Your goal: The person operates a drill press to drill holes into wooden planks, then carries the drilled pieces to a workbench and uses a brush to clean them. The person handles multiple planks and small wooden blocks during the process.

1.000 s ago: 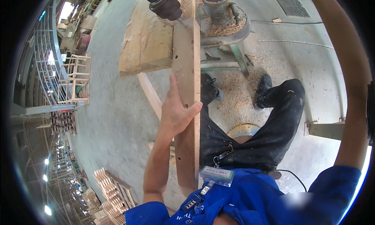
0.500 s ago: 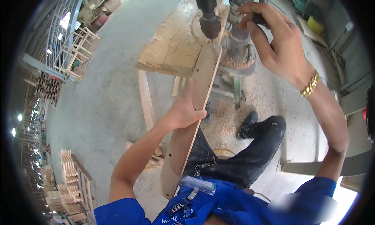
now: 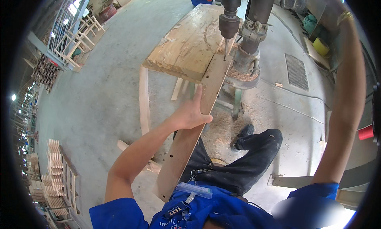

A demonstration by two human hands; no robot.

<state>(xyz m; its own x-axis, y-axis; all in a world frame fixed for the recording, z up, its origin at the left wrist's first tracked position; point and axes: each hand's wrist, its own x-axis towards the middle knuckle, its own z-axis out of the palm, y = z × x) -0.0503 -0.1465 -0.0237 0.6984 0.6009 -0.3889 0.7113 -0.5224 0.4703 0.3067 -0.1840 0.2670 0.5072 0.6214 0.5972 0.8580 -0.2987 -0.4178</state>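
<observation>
My left hand (image 3: 193, 113) grips a long, flat wooden board (image 3: 180, 147), its thumb at the right edge and a finger stretched along the face. Several dark round holes run along the board. Its far end rests at a thick wooden work table (image 3: 178, 44) under a drill press chuck (image 3: 229, 25). From the chuck a thin drill bit (image 3: 226, 48) points down at that end; whether its tip touches the wood I cannot tell. High at the right, my right hand (image 3: 332, 4) is blurred and dim beyond a gold bracelet, its fingers unclear.
Behind the board stands the drill press column (image 3: 254, 28), with wood shavings heaped around its base. A wooden leg (image 3: 144, 100) supports the table's left side. Stacked wooden pieces (image 3: 55, 181) lie at lower left, chair frames (image 3: 81, 38) farther back. A metal grate (image 3: 297, 72) lies on the floor.
The chuck has risen, baring the drill bit above the board. My right hand has left the black knob beside the column and swung up and right. My left hand keeps its hold.
</observation>
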